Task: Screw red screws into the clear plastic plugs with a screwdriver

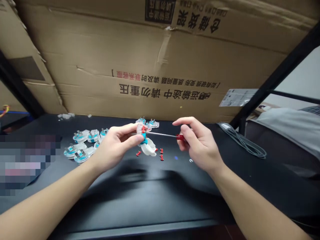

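Note:
My left hand [116, 145] is closed on a clear plastic plug part [143, 130] with teal and red pieces inside, held above the black table [155, 193]. My right hand [197, 143] pinches a small screwdriver [165, 134] by its red handle. Its thin metal shaft points left and its tip meets the plug part. Just below lies a white clear plug shell [149, 149]. Several tiny red parts [160, 154] are scattered beside that shell.
Several clear-and-teal plug pieces [82, 145] lie in a group left of my left hand, with others [151, 123] behind. A large cardboard sheet [160, 60] leans at the back. A grey cable [243, 141] coils at the right, beside a black frame post [275, 76].

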The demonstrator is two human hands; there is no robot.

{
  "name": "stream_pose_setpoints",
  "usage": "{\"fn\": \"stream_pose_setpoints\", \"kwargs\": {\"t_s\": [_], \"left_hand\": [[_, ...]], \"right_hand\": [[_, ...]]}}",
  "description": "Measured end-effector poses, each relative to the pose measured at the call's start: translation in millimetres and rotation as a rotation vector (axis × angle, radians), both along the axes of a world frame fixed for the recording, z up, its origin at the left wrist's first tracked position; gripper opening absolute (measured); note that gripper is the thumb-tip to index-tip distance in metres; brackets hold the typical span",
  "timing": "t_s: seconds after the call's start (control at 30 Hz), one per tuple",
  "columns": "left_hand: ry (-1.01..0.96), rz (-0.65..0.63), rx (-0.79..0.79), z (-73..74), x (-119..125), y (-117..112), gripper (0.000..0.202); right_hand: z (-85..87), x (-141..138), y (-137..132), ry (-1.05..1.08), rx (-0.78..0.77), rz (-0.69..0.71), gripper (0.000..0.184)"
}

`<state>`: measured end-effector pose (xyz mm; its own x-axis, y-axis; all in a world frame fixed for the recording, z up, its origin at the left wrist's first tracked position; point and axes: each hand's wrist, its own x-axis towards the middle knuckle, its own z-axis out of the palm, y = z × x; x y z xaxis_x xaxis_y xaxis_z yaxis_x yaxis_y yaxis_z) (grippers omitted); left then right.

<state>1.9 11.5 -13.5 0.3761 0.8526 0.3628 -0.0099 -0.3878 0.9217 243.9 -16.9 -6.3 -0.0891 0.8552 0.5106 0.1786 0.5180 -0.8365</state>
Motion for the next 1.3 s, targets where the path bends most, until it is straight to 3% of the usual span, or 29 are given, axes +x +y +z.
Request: {"fn": "stream_pose_setpoints", "kwargs": {"t_s": [0.07, 0.2, 0.3, 0.5, 0.7, 0.9, 1.03, 1.2, 1.3], "left_hand": [[0.012, 0.010, 0.032, 1.4, -1.5, -1.4, 0.027], [0.017, 0.013, 0.061, 6.0, -1.3, -4.6, 0.023], [0.024, 0.026, 0.069, 8.4, -0.1, -6.6, 0.023], [0.039, 0.014, 0.071, 7.4, 0.9, -7.3, 0.021], [-0.023, 0.013, 0.042, 5.0, 1.4, -4.6, 0.021], [-0.041, 0.021, 0.025, 3.3, 1.9, -2.8, 0.024], [-0.054, 0.059, 0.034, 3.9, 1.7, -2.1, 0.027], [-0.035, 0.062, 0.045, 5.2, -0.7, -2.1, 0.026], [-0.017, 0.060, 0.057, 5.8, -1.6, -2.4, 0.024]], "right_hand": [[-1.2, 1.3, -0.4, -0.046, 0.065, -0.024, 0.014], [-0.7, 3.6, -1.1, -0.056, 0.272, -0.092, 0.026], [0.1, 4.3, -0.5, -0.057, 0.325, -0.105, 0.030], [-3.0, 6.1, 1.7, -0.082, 0.200, -0.077, 0.015], [-0.1, 6.4, 0.6, -0.103, 0.359, -0.130, 0.034], [-1.5, 6.8, 1.0, -0.072, 0.183, -0.035, 0.020], [-1.8, 7.3, 1.6, -0.109, 0.235, -0.036, 0.033], [-3.9, 7.0, 2.4, -0.089, 0.166, -0.032, 0.020], [-4.3, 6.6, 2.5, -0.080, 0.223, -0.059, 0.031]]}}
